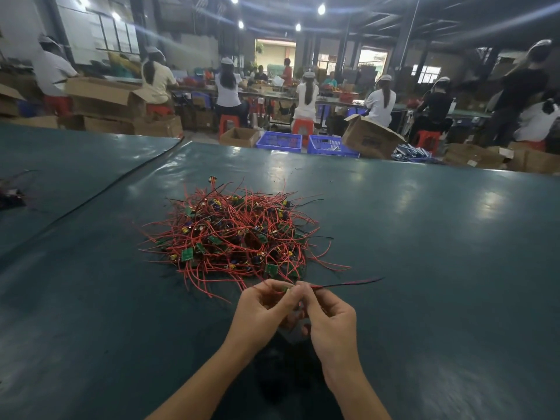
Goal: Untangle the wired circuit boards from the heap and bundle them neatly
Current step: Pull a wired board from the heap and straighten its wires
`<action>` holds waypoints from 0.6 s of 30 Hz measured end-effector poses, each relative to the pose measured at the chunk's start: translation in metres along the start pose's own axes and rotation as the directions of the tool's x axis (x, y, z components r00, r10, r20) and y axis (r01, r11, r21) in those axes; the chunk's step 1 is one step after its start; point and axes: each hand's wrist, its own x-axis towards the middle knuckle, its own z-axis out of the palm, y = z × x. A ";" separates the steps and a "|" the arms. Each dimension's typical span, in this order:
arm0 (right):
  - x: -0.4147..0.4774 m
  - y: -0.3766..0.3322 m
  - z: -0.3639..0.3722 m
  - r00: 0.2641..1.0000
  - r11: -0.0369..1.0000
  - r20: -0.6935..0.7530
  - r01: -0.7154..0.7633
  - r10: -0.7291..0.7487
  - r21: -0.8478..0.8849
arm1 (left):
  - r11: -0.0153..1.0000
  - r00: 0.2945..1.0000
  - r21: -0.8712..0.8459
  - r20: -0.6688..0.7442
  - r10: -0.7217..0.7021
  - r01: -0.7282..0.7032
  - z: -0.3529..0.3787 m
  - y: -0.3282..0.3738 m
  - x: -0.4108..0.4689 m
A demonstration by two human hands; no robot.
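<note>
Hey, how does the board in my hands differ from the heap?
The held board is pinched between the left hand and right hand; the heap lies loose on the table. The held board's wires run straight to the right; the heap's are tangled. Both have green boards and red wires.

Dark green desk (424, 237), glossy, patches of glare. Black line (121, 189) runs diagonally across its left part. Small dark clutter (10, 197) at far left edge. Beyond desk: blue crates (278, 140) side by side, open cardboard box (369, 137) just right of them. Seated workers (228, 86) in white caps, backs turned, on red stools (301, 125). Ceiling lamps (321, 9) lit.
</note>
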 end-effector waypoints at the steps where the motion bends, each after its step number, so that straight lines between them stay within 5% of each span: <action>1: 0.000 0.000 0.001 1.000 1.000 0.003 0.010 -0.010 0.002 | 1.000 1.000 0.013 -0.005 -0.001 0.001 0.001 0.000 0.000; 12: 0.009 0.001 0.000 0.974 0.974 -0.119 -0.176 0.194 0.143 | 0.986 0.989 -0.093 -0.028 -0.143 0.140 0.002 0.006 0.001; 18: 0.020 -0.008 -0.012 0.954 0.961 -0.220 -0.154 0.205 0.229 | 0.970 0.983 -0.166 -0.023 -0.183 0.177 0.006 0.012 0.004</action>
